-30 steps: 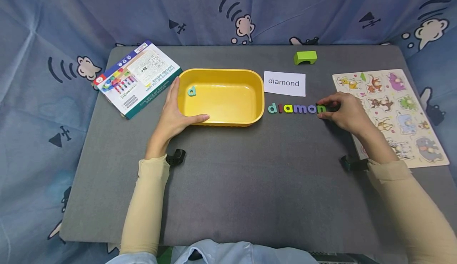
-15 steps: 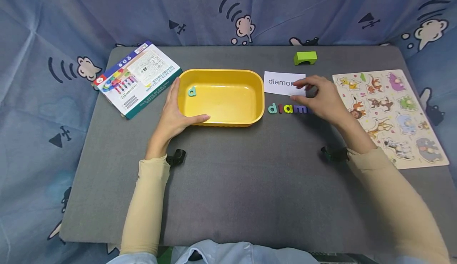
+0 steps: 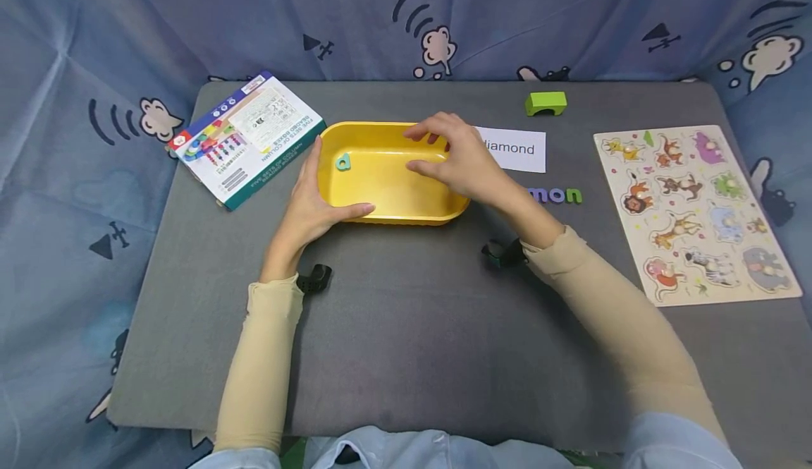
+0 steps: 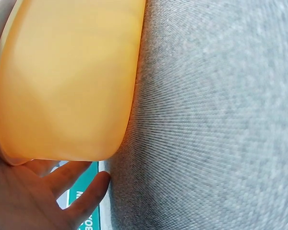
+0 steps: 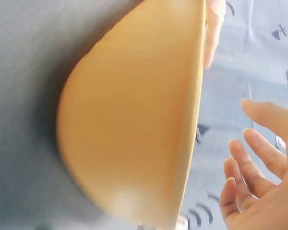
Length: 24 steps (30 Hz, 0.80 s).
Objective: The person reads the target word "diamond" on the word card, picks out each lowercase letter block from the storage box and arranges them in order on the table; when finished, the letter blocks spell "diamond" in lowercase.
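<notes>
In the head view, my left hand grips the left end of a yellow plastic tray, thumb along the near rim and fingers along the end wall. The left wrist view shows the palm and fingers against the tray's outer wall. One teal toy letter lies inside, toward the left. My right hand hovers over the tray's right end, fingers loosely bent and apart, holding nothing. Right of the tray lie the toy letters "m", "o" and "n"; my right forearm hides the letters left of them.
A white card printed "diamond" lies partly behind the right hand. Farther back is a green arch block. A wooden animal puzzle board lies at the right, and a toy box touches or nearly touches the tray's left.
My right hand has left the green "n" at the end of the letter row and moved left, past the card, to over the tray. The left hand has stayed on the tray.
</notes>
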Each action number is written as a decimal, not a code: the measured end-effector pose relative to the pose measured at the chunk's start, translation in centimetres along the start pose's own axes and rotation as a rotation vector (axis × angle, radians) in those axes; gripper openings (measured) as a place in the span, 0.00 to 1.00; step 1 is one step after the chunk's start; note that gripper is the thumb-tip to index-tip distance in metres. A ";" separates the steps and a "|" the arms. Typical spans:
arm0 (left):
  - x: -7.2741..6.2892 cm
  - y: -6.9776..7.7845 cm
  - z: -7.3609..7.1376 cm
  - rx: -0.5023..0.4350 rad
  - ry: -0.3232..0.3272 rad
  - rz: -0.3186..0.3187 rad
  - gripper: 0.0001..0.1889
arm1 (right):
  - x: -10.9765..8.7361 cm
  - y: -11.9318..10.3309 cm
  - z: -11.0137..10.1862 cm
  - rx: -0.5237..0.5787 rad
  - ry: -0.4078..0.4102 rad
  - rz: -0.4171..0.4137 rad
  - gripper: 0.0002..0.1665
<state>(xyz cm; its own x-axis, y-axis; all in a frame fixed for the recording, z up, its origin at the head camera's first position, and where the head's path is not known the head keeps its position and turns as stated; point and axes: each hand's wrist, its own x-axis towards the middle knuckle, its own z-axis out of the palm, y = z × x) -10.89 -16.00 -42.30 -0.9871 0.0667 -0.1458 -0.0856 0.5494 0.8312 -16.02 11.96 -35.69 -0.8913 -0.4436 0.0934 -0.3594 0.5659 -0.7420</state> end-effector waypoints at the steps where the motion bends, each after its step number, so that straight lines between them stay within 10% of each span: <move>1: 0.0 0.0 0.0 -0.003 0.000 -0.002 0.75 | 0.5 -0.3 0.6 0.011 -0.016 -0.008 0.25; 24: 0.0 0.0 -0.2 -0.006 -0.014 -0.002 0.74 | 7.2 -1.3 8.0 -0.039 -0.387 0.114 0.34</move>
<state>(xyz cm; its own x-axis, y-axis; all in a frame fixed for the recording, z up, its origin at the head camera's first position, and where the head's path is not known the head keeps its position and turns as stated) -10.94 -16.12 -42.21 -0.9849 0.0775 -0.1545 -0.0881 0.5441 0.8344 -19.73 2.47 -39.33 -0.7587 -0.6012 -0.2508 -0.2807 0.6492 -0.7069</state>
